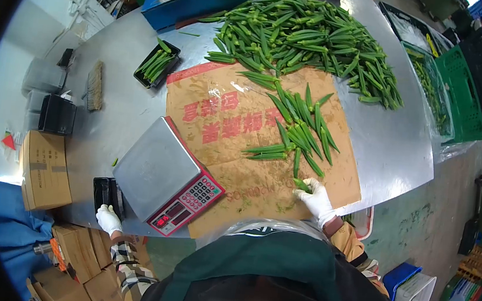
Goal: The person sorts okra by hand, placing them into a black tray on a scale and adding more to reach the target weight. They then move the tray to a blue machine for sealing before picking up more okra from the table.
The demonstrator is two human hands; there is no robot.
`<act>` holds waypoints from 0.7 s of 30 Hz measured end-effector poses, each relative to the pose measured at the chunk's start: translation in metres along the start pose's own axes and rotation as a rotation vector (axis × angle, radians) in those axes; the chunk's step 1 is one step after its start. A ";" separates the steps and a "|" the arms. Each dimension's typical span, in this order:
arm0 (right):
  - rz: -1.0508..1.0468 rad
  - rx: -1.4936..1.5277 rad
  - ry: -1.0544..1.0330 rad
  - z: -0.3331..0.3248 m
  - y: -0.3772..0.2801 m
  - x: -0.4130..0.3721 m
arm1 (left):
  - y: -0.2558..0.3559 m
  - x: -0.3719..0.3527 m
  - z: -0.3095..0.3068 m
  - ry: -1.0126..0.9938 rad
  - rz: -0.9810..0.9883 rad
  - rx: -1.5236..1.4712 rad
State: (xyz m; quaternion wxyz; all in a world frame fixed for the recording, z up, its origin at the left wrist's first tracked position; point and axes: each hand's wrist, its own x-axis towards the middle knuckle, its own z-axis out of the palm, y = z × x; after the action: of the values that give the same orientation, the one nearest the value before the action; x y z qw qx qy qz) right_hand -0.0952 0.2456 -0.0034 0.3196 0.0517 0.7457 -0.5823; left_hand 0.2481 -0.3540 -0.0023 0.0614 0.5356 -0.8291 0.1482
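Note:
My right hand (pixel 316 202), in a white glove, pinches an okra pod (pixel 302 185) over the front of a flattened cardboard sheet (pixel 248 192). Just beyond it, loose okra pods (pixel 298 136) are spread on the cardboard. My left hand (pixel 108 219), also gloved in white, grips the near end of a black plastic tray (pixel 105 192) at the table's front left. Between the two hands stands a red-edged digital scale (pixel 160 168) with a bare grey plate and a lit red display. The fingertips of my left hand are partly hidden by the tray.
A large okra heap (pixel 312 34) covers the table's far side. A filled black tray (pixel 157 64) and a brush (pixel 95 85) lie on the left. Black trays (pixel 58 115) stand at the left edge, and a green crate (pixel 473 95) is at the right.

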 end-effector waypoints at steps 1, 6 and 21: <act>-0.001 -0.020 0.041 -0.006 0.003 0.000 | 0.014 0.003 -0.024 -0.028 -0.040 0.021; -0.129 -0.083 0.289 -0.038 -0.003 0.033 | 0.050 0.025 -0.077 0.405 0.064 -0.269; -0.262 -0.418 0.503 -0.055 -0.056 0.212 | 0.309 -0.075 -0.237 -0.192 0.806 -0.768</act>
State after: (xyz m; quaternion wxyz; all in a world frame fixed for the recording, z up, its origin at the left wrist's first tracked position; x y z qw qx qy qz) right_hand -0.3104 0.2145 -0.0636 0.0523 0.0309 0.9046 -0.4220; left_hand -0.0143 -0.0969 0.1469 0.1148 0.1269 -0.9644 -0.2018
